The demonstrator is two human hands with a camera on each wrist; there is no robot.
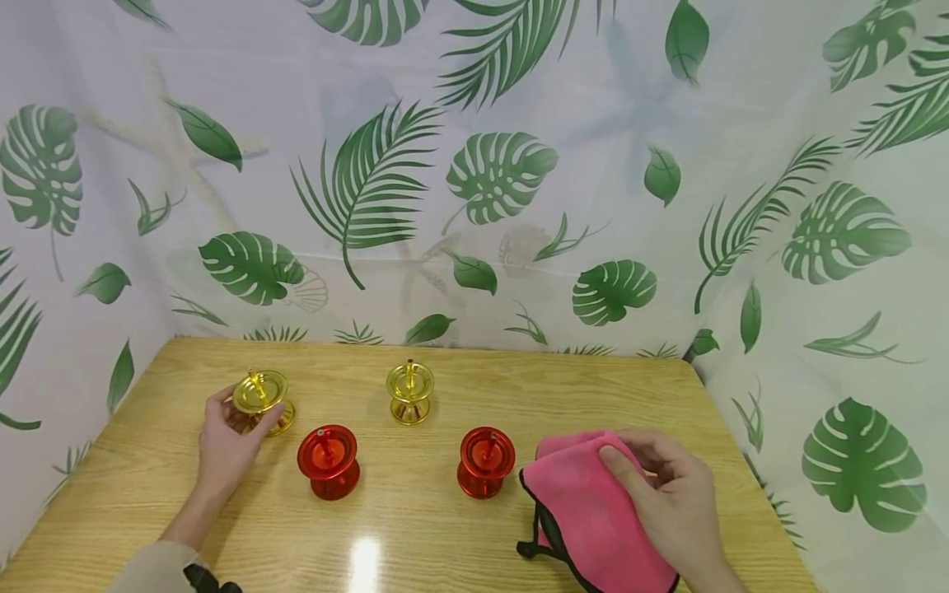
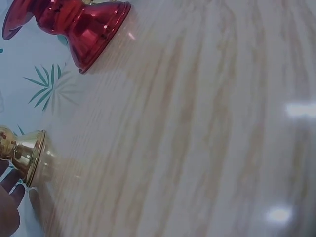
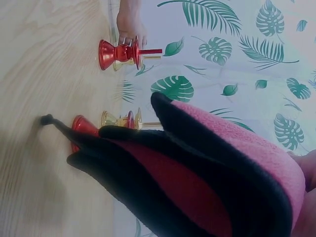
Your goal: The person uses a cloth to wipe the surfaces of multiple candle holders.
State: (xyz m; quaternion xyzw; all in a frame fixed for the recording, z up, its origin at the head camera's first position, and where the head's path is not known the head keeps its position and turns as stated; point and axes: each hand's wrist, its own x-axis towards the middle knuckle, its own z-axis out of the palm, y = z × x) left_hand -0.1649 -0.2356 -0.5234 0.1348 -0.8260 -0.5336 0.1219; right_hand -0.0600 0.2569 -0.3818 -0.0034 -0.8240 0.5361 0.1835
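At the table's left, my left hand (image 1: 226,441) grips a shiny gold candle holder (image 1: 259,395) below its dish, thumb on the near right, fingers on the left. In the left wrist view, part of that gold candle holder (image 2: 27,155) shows at the left edge, beside my fingertips (image 2: 11,180). My right hand (image 1: 670,494) pinches a folded pink cloth (image 1: 586,502) with black edging and a black hanging loop. In the right wrist view the pink cloth (image 3: 256,148) covers much of the lower right. The fingers behind the cloth are partly hidden.
Two red candle holders stand upright: one (image 1: 329,463) right of my left hand, one (image 1: 485,463) left of the cloth. A second gold candle holder (image 1: 410,391) stands farther back between them. The wooden table (image 1: 415,527) meets a leaf-patterned curtain (image 1: 400,296) at the back and sides.
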